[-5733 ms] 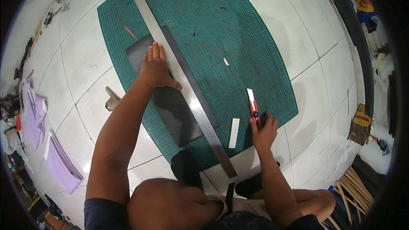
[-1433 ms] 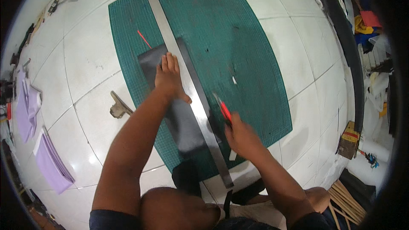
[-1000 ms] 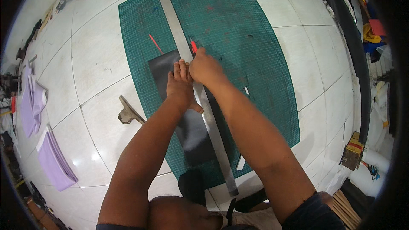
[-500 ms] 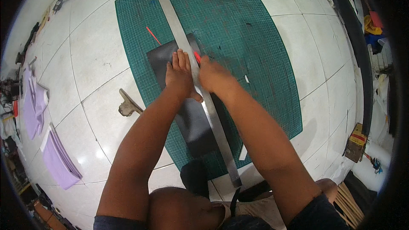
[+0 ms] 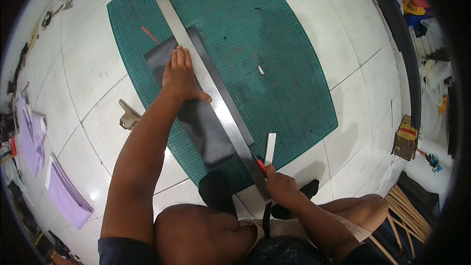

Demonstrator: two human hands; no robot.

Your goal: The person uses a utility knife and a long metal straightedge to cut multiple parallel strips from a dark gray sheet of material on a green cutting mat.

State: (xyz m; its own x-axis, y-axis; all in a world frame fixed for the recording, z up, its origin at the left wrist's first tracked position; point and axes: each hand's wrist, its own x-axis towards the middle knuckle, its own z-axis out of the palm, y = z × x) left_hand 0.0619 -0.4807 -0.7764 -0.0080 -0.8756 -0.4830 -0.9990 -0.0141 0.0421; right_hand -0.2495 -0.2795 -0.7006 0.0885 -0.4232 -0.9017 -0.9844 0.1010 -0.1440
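My left hand (image 5: 180, 78) lies flat, fingers stretched out, pressing a long steel ruler (image 5: 216, 95) onto a black sheet (image 5: 208, 140). The sheet looks like leather or vinyl and rests on a green cutting mat (image 5: 289, 103). A strip of the sheet shows along the ruler's right side. Near the ruler's lower end, my right hand (image 5: 282, 186) is closed around a red cutter knife (image 5: 261, 165), its tip beside the ruler's edge. My fingers hide most of the knife. Just beyond that hand lies a short white bar (image 5: 270, 148).
A thin red strip (image 5: 150, 35) and a small white scrap (image 5: 260, 70) lie on the mat. Left of it sits a metal clip (image 5: 128, 115) on the tiles, with folded lilac cloth (image 5: 68, 194) farther left. Wooden sticks (image 5: 409, 211) lie at the lower right.
My right hand has drawn the knife down along the ruler from beside my left hand to the ruler's near end. The left hand stays on the ruler. The whole view has shifted slightly.
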